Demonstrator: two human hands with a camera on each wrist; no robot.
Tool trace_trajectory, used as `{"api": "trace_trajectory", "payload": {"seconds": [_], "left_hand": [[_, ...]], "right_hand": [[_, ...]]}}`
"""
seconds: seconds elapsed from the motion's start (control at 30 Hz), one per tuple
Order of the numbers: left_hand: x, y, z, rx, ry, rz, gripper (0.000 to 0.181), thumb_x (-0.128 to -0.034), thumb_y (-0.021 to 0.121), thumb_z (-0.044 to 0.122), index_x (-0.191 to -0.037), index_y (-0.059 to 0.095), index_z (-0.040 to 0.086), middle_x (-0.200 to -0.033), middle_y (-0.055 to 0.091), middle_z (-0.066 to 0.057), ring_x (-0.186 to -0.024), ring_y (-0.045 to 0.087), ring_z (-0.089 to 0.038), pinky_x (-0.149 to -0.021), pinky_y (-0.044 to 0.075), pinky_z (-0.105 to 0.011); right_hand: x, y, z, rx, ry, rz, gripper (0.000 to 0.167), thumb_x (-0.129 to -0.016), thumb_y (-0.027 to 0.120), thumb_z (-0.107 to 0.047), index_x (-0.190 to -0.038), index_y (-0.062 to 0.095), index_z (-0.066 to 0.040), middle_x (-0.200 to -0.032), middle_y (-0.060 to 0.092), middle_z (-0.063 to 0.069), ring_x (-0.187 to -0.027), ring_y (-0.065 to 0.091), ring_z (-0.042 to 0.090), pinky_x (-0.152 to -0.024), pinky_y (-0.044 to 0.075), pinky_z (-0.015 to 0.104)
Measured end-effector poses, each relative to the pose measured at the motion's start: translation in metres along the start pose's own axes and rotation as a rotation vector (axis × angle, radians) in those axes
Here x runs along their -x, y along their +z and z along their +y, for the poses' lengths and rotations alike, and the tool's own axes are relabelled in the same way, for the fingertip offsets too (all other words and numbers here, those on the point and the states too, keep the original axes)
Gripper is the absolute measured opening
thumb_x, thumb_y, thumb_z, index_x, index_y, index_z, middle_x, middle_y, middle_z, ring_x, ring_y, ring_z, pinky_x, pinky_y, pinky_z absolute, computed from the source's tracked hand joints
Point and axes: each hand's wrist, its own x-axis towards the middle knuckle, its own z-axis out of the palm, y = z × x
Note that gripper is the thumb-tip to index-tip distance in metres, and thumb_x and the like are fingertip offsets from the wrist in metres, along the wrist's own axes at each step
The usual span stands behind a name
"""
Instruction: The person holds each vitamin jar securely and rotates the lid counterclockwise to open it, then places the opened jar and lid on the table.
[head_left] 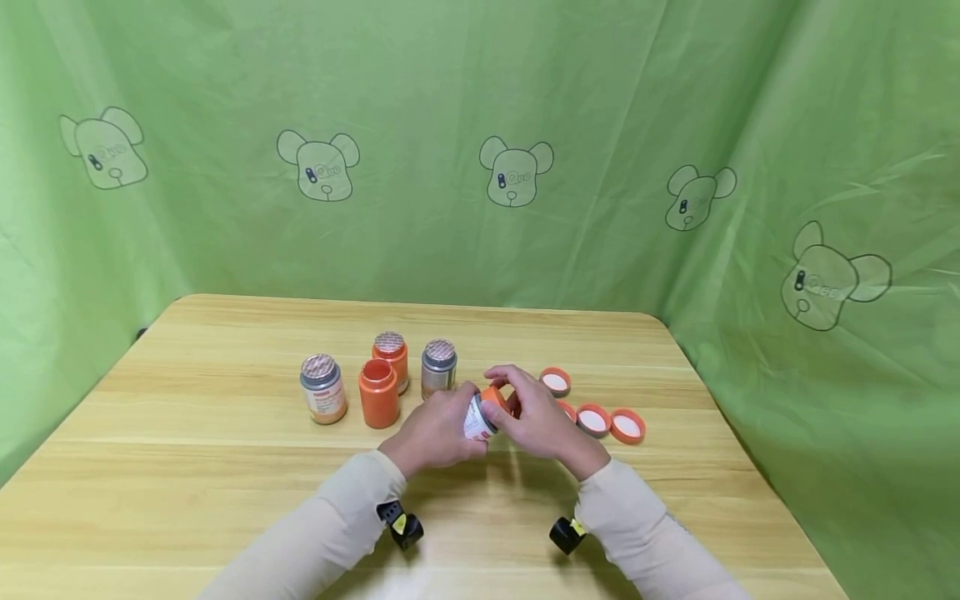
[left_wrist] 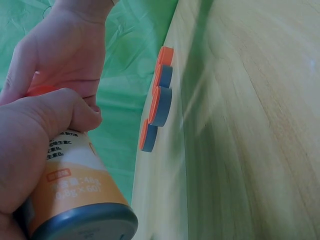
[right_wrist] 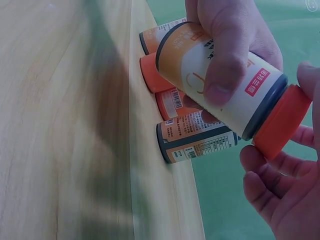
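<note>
My left hand (head_left: 441, 427) grips a white-and-orange labelled supplement bottle (right_wrist: 220, 75) around its body, tilted above the table. An orange screw cap (right_wrist: 282, 120) sits on the bottle's neck end, and the thumb and fingers of my right hand (head_left: 542, 421) hold it by its rim. In the left wrist view the bottle's dark grey base (left_wrist: 87, 222) faces the camera. Whether the cap is tight or loose I cannot tell.
Left of the hands stand a grey foil-topped bottle (head_left: 324, 392), an orange bottle (head_left: 379, 400), an orange foil-topped bottle (head_left: 392, 354) and another grey foil-topped one (head_left: 438, 365). Several caps, including an orange one (head_left: 627, 426), lie upturned at right. Green curtains (head_left: 420, 233) surround the wooden table (head_left: 187, 467).
</note>
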Motion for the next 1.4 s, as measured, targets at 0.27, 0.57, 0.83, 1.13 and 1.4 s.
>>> {"api": "trace_trajectory", "payload": {"seconds": [0.27, 0.57, 0.83, 1.13, 1.4], "left_hand": [[-0.0006, -0.0009, -0.0004, -0.003, -0.019, -0.008, 0.060, -0.0699, 0.080, 0.028, -0.118, 0.052, 0.004, -0.081, 0.056, 0.001, -0.065, 0.056, -0.011, -0.052, 0.047, -0.024], [-0.0012, -0.0001, -0.0007, -0.003, -0.011, 0.004, 0.058, -0.0702, 0.081, 0.027, -0.116, 0.053, 0.005, -0.081, 0.056, 0.001, -0.066, 0.056, -0.011, -0.053, 0.047, -0.025], [-0.0010, 0.0010, 0.0007, -0.008, -0.007, 0.002, 0.058, -0.0700, 0.081, 0.028, -0.115, 0.052, 0.005, -0.082, 0.056, 0.001, -0.065, 0.055, -0.011, -0.052, 0.046, -0.024], [-0.0001, 0.0018, -0.0001, -0.003, -0.001, 0.003, 0.060, -0.0698, 0.081, 0.028, -0.118, 0.052, 0.004, -0.083, 0.058, 0.000, -0.065, 0.055, -0.011, -0.053, 0.047, -0.024], [-0.0002, 0.0013, -0.0010, 0.003, -0.001, 0.005, 0.059, -0.0701, 0.081, 0.027, -0.116, 0.052, 0.005, -0.083, 0.058, 0.001, -0.065, 0.056, -0.011, -0.054, 0.047, -0.025]], "right_hand": [[0.0009, -0.0006, 0.0007, -0.033, -0.064, -0.023, 0.041, -0.094, 0.061, -0.025, -0.129, 0.050, -0.006, -0.112, 0.058, 0.007, -0.084, 0.056, 0.014, -0.072, 0.051, 0.034], [0.0014, -0.0012, -0.0003, -0.032, -0.087, 0.007, 0.041, -0.096, 0.059, -0.026, -0.129, 0.050, -0.002, -0.114, 0.057, 0.010, -0.087, 0.057, 0.017, -0.073, 0.052, 0.035], [0.0008, 0.0010, 0.0010, -0.009, -0.020, 0.010, 0.040, -0.098, 0.057, -0.031, -0.129, 0.050, -0.008, -0.114, 0.057, 0.010, -0.066, 0.054, 0.010, -0.059, 0.048, 0.028], [0.0023, 0.0005, -0.0007, -0.028, -0.026, -0.017, 0.038, -0.098, 0.057, -0.026, -0.130, 0.050, -0.006, -0.111, 0.057, 0.007, -0.072, 0.052, 0.012, -0.062, 0.047, 0.028], [0.0032, -0.0002, 0.0007, -0.076, -0.053, -0.038, 0.038, -0.097, 0.056, -0.020, -0.130, 0.049, -0.004, -0.115, 0.057, 0.009, -0.087, 0.056, 0.017, -0.073, 0.050, 0.033]]}}
